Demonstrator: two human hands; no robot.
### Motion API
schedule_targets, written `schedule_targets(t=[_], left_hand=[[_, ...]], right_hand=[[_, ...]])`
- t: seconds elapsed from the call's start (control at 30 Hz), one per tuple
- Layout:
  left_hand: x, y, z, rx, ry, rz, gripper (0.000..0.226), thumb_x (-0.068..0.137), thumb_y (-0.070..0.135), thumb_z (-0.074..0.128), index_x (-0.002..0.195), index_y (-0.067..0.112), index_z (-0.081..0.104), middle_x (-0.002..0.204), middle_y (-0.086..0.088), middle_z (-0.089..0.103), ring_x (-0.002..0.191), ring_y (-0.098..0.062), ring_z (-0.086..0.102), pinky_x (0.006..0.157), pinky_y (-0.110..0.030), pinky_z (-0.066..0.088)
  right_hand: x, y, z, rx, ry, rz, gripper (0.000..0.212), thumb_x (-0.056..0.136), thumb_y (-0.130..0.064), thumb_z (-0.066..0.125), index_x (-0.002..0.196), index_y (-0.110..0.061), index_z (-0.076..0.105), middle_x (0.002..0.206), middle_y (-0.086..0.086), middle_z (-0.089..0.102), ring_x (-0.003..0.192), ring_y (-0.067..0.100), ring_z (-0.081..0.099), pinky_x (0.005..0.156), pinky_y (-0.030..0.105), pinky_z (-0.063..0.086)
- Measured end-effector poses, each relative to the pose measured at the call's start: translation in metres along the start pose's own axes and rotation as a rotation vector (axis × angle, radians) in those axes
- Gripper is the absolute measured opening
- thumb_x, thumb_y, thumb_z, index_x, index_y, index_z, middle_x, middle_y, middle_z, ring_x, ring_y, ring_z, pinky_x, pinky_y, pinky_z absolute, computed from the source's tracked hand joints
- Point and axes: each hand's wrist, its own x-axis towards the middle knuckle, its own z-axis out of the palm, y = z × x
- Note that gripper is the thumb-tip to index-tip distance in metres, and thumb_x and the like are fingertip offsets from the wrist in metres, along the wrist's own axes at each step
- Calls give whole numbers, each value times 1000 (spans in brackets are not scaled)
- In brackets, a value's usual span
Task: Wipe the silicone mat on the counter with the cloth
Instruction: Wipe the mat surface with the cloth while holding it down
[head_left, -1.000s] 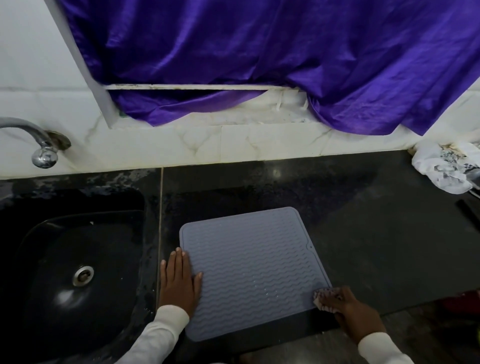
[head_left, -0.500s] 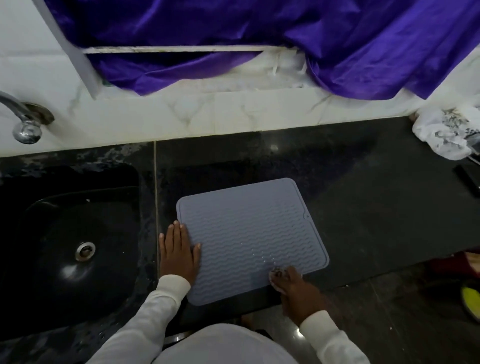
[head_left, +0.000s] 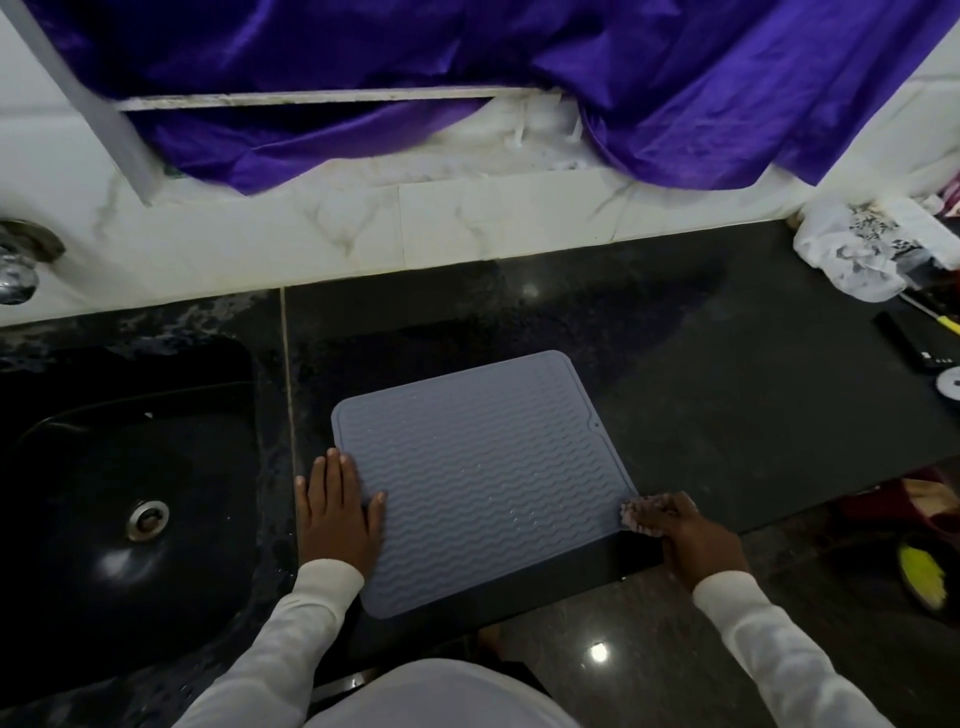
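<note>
my left hand (head_left: 337, 512) flat, fingers straight, pressing mat (head_left: 483, 478) edge | my right hand (head_left: 685, 535) grip clamped on cloth (head_left: 635, 514) at mat's right corner | desk (head_left: 727, 374)

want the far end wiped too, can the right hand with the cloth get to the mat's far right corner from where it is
Probably yes. The right hand holds the cloth at the near right corner of the mat. Nothing lies on the mat between there and the far right corner, and the left hand presses only the left edge.

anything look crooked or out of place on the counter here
The mat lies skewed to the counter edge, its near edge almost at the front. Water droplets dot it. A purple cloth hangs down the wall behind.
</note>
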Motion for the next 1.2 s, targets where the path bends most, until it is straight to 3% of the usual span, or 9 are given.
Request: schedule_targets(t=[0.23,0.4,0.53,0.63,0.73,0.8,0.87,0.97,1.2], left_hand=[[-1,-1,2,-6,1,1,77,95,57,14,152,6,18,158,-15,19,146,-31,17,120,-47,2],[-3,0,1,-3,11,-5,75,95,55,15,152,5,17,159,-15,17,146,-31,17,120,-43,-2],[-3,1,-1,-11,7,-8,75,95,55,17,152,7,16,159,-14,16,146,-30,17,120,-44,0],[-3,0,1,-22,10,-8,75,95,56,18,152,8,17,159,-13,17,146,-30,17,120,-46,3],[-2,-2,2,-32,-7,-1,76,94,57,16,152,7,17,159,-14,18,146,-31,18,120,-49,6],[-1,-2,2,-27,-8,1,77,94,57,15,152,7,17,159,-14,17,146,-31,17,120,-49,6],[-1,-2,2,-20,-5,-3,76,94,57,16,152,7,17,159,-14,17,146,-31,17,120,-49,5],[-2,-2,1,-3,-10,-3,76,94,57,18,152,7,17,159,-14,17,146,-30,17,120,-48,4],[-1,-3,0,3,-44,-5,76,95,57,16,151,6,21,158,-14,20,145,-30,21,120,-45,2]], right_hand=[[10,-18,4,56,34,49,26,84,-29,66,105,-44,65,109,-3,55,93,24,63,74,33,53],[0,-84,33,195,71,-263,33,78,-22,73,105,-41,69,100,-8,62,84,10,66,74,16,50],[-3,-127,68,22,118,-461,43,75,-21,64,116,-32,55,108,1,61,86,24,67,66,42,58],[-11,-109,62,-11,109,-482,45,83,-27,51,126,-40,49,120,-3,61,93,21,68,63,35,60],[-11,-72,42,-24,134,-451,42,77,-30,55,116,-46,50,111,-8,66,70,13,70,43,22,52],[-4,-50,29,-54,93,-382,59,63,-24,79,110,-48,54,108,-7,67,57,14,67,38,23,50],[3,-29,18,-115,-16,-288,68,58,-21,88,114,-48,60,122,-4,65,67,16,71,52,27,57],[12,-7,7,-158,-100,-208,53,85,-23,68,130,-46,53,148,-6,43,102,25,67,84,35,56],[20,9,-6,-1,-50,-39,34,88,-38,63,117,-55,58,136,-21,46,110,13,61,93,28,50]])
